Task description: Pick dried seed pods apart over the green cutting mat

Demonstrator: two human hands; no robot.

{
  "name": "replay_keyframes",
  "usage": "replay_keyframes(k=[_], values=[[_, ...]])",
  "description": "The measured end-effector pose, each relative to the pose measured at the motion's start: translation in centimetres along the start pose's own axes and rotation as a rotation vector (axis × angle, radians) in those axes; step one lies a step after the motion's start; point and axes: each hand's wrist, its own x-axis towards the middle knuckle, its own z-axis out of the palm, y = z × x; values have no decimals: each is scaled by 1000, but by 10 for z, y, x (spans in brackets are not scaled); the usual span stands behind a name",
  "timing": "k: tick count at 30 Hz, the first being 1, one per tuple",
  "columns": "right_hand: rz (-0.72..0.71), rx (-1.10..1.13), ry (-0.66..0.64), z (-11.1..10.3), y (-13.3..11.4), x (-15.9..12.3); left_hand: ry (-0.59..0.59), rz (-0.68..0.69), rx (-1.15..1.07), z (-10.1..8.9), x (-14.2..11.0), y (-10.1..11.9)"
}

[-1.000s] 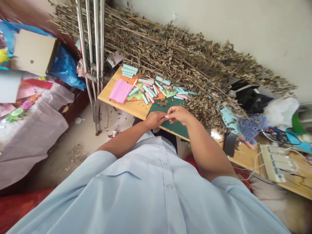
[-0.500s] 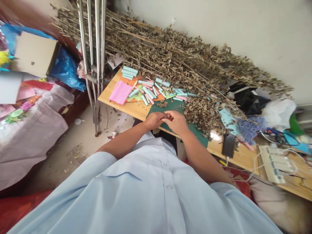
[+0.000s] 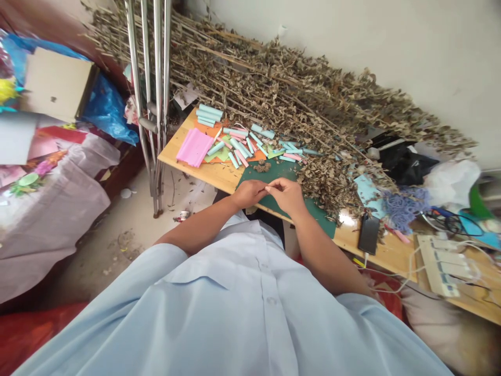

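Over the near edge of a green cutting mat (image 3: 250,176), my two hands meet at the fingertips. My left hand (image 3: 250,193) is curled closed around a bit of dried leaves, now mostly hidden by the fingers. With thumb and forefinger together, my right hand (image 3: 287,196) pinches at the left fingers; whatever it grips is too small to make out. A small brown clump of crushed leaves (image 3: 262,166) lies on the mat just beyond the hands. To their right spreads a heap of loose dried leaves (image 3: 323,180).
Blue and pink paper rolls (image 3: 238,146) and a pink paper stack (image 3: 194,147) lie on the wooden table (image 3: 176,151). Long dried stalks (image 3: 274,78) line the wall. Metal crutches (image 3: 156,104) stand left. A phone (image 3: 368,234) and power strip (image 3: 438,263) are at right.
The brown leaf bit seen between my hands has gone out of sight behind the fingers. My right fingertips have shifted slightly and closed into a pinch.
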Motion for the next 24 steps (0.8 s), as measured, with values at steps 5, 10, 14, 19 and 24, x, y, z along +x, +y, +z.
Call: replay_keyframes(k=[5, 10, 14, 19, 24], values=[[311, 341, -122, -1, 4, 10, 4, -4, -20, -1, -1, 3], [390, 364, -207, -6, 0, 18, 14, 2, -32, -1, 0, 4], [340, 382, -174, -6, 0, 15, 24, -11, -17, 1, 0, 2], [349, 513, -31, -5, 12, 4, 8, -19, -8, 0, 1, 3], [300, 535, 14, 1, 18, -1, 4, -30, -21, -1, 1, 4]])
